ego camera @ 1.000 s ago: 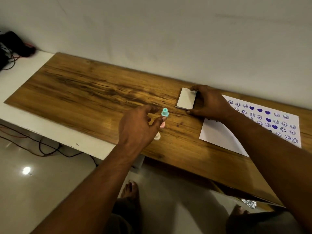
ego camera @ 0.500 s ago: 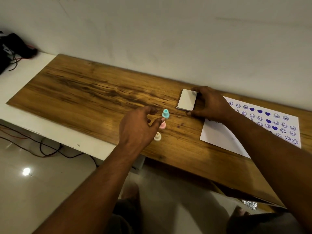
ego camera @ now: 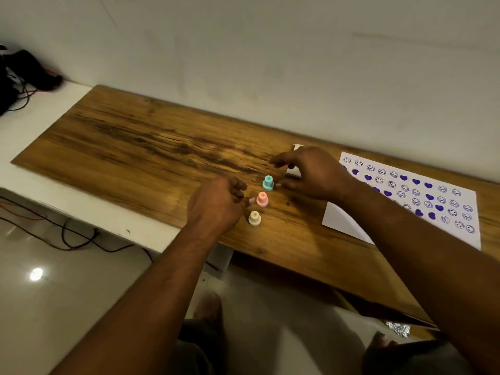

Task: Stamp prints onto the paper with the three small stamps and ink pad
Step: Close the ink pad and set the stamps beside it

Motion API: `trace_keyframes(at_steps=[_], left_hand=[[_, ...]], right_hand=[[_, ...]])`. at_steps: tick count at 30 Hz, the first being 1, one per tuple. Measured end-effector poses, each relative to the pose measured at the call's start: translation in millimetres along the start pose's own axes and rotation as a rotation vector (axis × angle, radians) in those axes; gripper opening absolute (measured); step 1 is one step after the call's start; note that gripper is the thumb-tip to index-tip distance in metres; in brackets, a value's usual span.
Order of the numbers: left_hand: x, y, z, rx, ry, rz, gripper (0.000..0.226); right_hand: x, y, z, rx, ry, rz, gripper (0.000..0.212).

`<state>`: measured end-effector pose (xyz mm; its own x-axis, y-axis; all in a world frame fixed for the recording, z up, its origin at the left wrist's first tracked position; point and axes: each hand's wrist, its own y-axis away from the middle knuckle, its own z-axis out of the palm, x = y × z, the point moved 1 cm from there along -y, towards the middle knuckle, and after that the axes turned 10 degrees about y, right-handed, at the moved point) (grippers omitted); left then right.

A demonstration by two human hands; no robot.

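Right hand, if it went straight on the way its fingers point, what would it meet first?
Probably the teal stamp: the right hand points its fingers at it, close by, though depth is unclear.

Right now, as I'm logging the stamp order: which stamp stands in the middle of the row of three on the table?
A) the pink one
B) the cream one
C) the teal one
A: the pink stamp stands upright between the teal stamp, which is farther from the camera, and the cream stamp, which is nearer to it.
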<state>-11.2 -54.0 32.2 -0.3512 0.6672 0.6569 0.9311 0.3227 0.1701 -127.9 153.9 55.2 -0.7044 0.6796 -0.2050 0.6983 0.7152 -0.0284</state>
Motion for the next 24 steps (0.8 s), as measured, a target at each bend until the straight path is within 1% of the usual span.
trace_keyframes(at_steps=[3,7,13,15,18,21,24], left_hand=[[1.2,0.4,1.6,-0.015,-0.006,0.006,0.036],[0.5,0.6,-1.1,-0.015,0.015,-0.003,0.038],[1.2,-0.6,-2.2,-0.02,0.019,-0.007,0.039],[2.4,-1.9,-2.6,-0.015,0.013,-0.01,0.04],[3.8,-3.3,-2.8,-0.013,0.023,-0.022,0.042],[3.5,-3.8,-2.4,-0.007,0.019,-0.017,0.042],[3.6,-4.8,-1.6,0.004,0.019,-0.012,0.043]], right_hand=[[-10.3,-0.4,8.6,-0.032,0.054,-0.032,0.05],[-16.9,-4.9,17.6,0.033,0.103,-0.048,0.04],[-17.9,-14.7,33.0,0.082,0.038,-0.008,0.036],[-18.5,-26.9,37.8,0.104,0.023,0.037,0.036],[-8.0,-51.2,31.0,0.111,0.015,0.18,0.037],[14.5,-70.8,18.6,0.063,0.055,0.332,0.041],[33.5,-76.2,12.4,0.019,0.096,0.37,0.043]])
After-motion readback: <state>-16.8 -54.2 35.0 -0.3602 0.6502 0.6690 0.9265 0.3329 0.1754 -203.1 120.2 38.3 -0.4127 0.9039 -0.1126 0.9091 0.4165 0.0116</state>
